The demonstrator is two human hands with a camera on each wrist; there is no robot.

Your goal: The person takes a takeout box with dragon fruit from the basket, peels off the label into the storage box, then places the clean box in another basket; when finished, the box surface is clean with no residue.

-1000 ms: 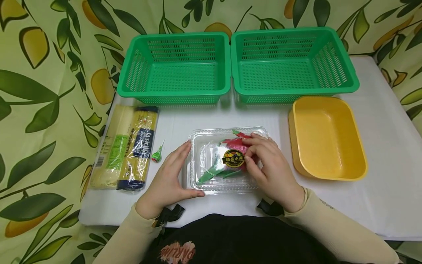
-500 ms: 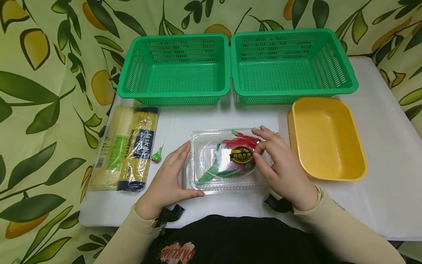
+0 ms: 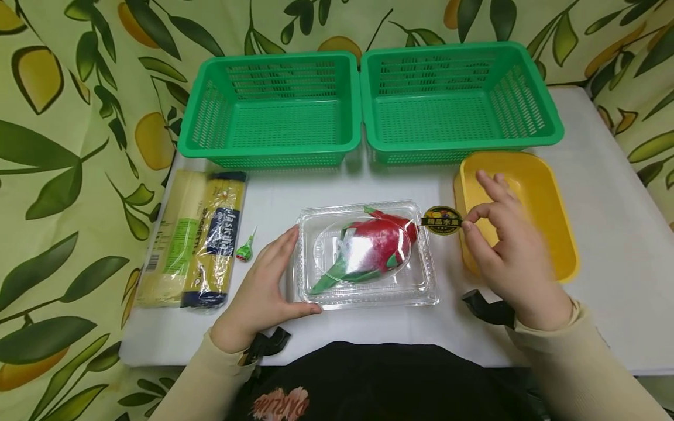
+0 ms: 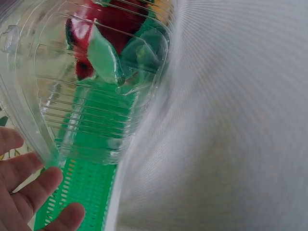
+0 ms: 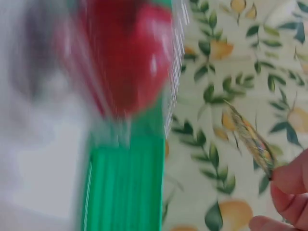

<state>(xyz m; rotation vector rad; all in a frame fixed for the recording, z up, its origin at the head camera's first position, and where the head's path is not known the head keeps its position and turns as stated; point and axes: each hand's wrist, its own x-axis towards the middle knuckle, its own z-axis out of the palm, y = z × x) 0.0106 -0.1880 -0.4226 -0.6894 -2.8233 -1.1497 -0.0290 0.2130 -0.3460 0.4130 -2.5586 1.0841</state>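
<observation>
A clear lidded plastic box (image 3: 310, 257) with a red and green dragon fruit (image 3: 376, 245) inside lies on the white table. My left hand (image 3: 263, 286) rests against the box's left side, thumb and fingers spread, also seen in the left wrist view (image 4: 33, 192). Right of the box, my right hand (image 3: 513, 257) pinches the edge of a black and gold oval label (image 3: 441, 221) between thumb and forefinger, beside and partly over the yellow tub. In the right wrist view the label (image 5: 252, 139) is seen nearly edge-on, held off the box by the fingertips.
Two green baskets (image 3: 289, 149) (image 3: 463, 143) stand side by side at the back. The yellow tub (image 3: 566, 234) is at the right. Two packs of noodles, one pale (image 3: 176, 251) and one dark-ended (image 3: 213, 251), lie at the left, with a green-wrapped lollipop (image 3: 244, 250) beside them.
My right hand has moved right, and the label has come off the lid with it. My left hand has stayed at the box's left side.
</observation>
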